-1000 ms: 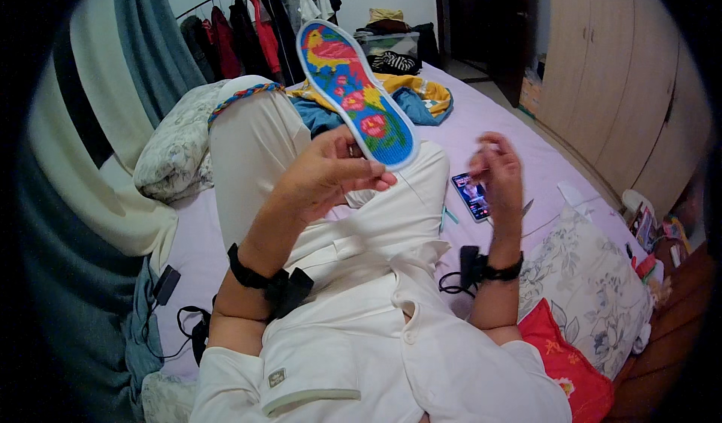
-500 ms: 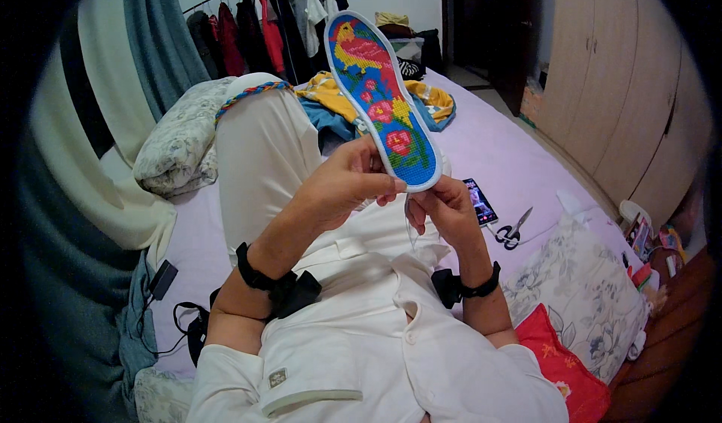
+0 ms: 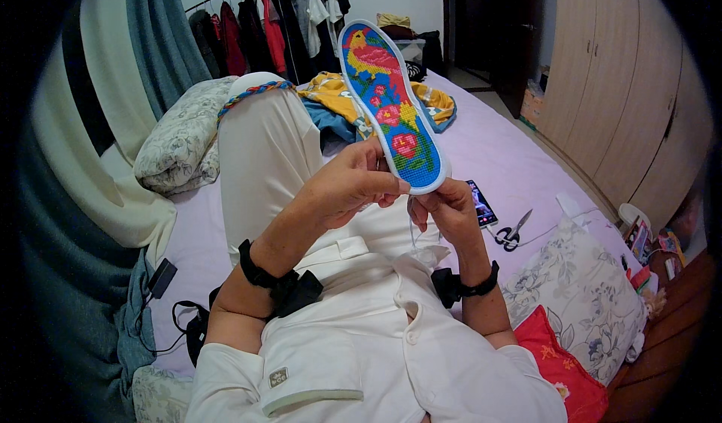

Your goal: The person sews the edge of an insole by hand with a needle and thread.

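An embroidered insole [image 3: 389, 107] with a white edge stands tilted up before me, its face showing a yellow and pink bird and pink flowers on blue. My left hand [image 3: 359, 181] grips its lower left edge, thumb on the front and fingers behind. At the rounded bottom end, my right hand [image 3: 450, 206] pinches the white rim. A thin pale thread seems to hang below, between the hands; whether a needle is there I cannot tell. Black straps with dark boxes sit on both forearms.
Right of my hands, a lit phone [image 3: 481, 203] with a cable and black-handled scissors [image 3: 514, 230] lie on the lilac bedsheet. Beyond my raised knee are yellow and blue cloth [image 3: 331, 96] and a rolled floral quilt [image 3: 180, 137]. A floral pillow [image 3: 579, 295] and red cloth [image 3: 553, 370] lie at right.
The insole's top has tipped slightly right and down, while its bottom end stays between my hands. Both hands keep their hold and have barely moved.
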`<state>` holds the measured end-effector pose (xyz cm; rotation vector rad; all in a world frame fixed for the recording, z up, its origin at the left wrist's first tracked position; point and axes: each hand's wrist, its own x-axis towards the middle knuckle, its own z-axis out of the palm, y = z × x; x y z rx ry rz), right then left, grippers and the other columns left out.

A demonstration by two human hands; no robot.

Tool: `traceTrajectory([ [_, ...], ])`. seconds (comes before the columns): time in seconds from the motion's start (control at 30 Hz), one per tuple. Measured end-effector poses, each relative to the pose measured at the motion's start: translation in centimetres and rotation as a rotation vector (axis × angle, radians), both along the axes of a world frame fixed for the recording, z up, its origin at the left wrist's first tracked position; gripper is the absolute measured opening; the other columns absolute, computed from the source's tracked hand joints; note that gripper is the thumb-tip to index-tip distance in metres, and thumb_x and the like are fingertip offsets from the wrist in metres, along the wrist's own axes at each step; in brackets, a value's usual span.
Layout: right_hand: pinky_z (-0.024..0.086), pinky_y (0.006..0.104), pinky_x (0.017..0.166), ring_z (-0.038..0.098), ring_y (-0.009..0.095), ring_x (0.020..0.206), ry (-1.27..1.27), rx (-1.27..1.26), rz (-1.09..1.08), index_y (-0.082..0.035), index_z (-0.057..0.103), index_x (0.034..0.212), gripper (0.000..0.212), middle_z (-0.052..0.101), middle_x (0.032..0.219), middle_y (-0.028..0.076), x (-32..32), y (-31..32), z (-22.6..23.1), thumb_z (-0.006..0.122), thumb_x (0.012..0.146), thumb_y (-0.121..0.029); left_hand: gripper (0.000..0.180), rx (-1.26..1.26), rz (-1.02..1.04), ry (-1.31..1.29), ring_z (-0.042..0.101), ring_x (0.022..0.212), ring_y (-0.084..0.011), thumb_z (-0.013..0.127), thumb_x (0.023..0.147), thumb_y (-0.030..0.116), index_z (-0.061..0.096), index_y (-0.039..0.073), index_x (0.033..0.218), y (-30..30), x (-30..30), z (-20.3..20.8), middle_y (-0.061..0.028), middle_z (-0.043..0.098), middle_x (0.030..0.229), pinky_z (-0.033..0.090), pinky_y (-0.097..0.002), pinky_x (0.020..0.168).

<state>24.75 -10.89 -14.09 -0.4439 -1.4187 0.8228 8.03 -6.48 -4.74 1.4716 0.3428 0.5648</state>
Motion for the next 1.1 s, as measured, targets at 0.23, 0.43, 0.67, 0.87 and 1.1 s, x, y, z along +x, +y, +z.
traceTrajectory([
  [0.23, 0.040, 0.0221, 0.044, 0.048, 0.010, 0.049, -0.005, 0.023, 0.043, 0.002, 0.058, 0.091, 0.012, 0.053, 0.059, 0.006, 0.40, 0.28, -0.41, 0.047, 0.086, -0.002, 0.037, -0.029, -0.027, -0.011, 0.051, 0.061, -0.0084, 0.066, 0.069, 0.000, 0.048, 0.001, 0.102, 0.12, 0.13, -0.18, -0.0049, 0.057, 0.080, 0.042, -0.0198, 0.053],
  [0.43, 0.040, 0.0231, 0.042, 0.049, 0.012, 0.047, -0.035, 0.003, -0.059, 0.001, 0.059, 0.082, 0.016, 0.052, 0.054, 0.005, 0.18, -0.04, -0.10, 0.050, 0.087, -0.011, 0.037, -0.007, -0.052, -0.012, 0.049, 0.061, -0.0071, 0.064, 0.069, 0.000, 0.049, 0.002, 0.103, 0.72, 0.34, -0.79, -0.0036, 0.057, 0.081, 0.041, -0.0189, 0.052],
  [0.67, 0.040, 0.0223, 0.045, 0.049, 0.011, 0.049, -0.029, 0.021, -0.018, 0.002, 0.058, 0.084, 0.013, 0.053, 0.058, 0.006, 0.26, 0.02, -0.17, 0.048, 0.087, -0.006, 0.037, 0.016, -0.046, -0.023, 0.048, 0.060, -0.0063, 0.065, 0.069, 0.001, 0.050, 0.004, 0.102, 0.41, 0.45, -0.78, -0.0026, 0.057, 0.081, 0.039, -0.0180, 0.051],
  [0.87, 0.041, 0.0224, 0.046, 0.050, 0.011, 0.050, -0.015, 0.020, 0.017, 0.003, 0.058, 0.085, 0.012, 0.054, 0.060, 0.006, 0.44, 0.15, -0.31, 0.047, 0.087, -0.003, 0.038, 0.010, -0.066, -0.036, 0.047, 0.060, -0.0059, 0.065, 0.068, 0.001, 0.050, 0.003, 0.102, 0.31, 0.44, -0.65, -0.0023, 0.057, 0.081, 0.037, -0.0179, 0.050],
  [1.1, 0.040, 0.0240, 0.042, 0.048, 0.013, 0.047, -0.006, 0.042, -0.025, 0.002, 0.057, 0.079, 0.017, 0.052, 0.055, 0.006, 0.10, -0.02, 0.08, 0.050, 0.088, -0.010, 0.038, -0.012, -0.061, -0.071, 0.046, 0.060, -0.0064, 0.064, 0.070, 0.000, 0.048, 0.003, 0.104, 0.14, 0.37, -0.57, -0.0029, 0.056, 0.082, 0.037, -0.0184, 0.050],
])
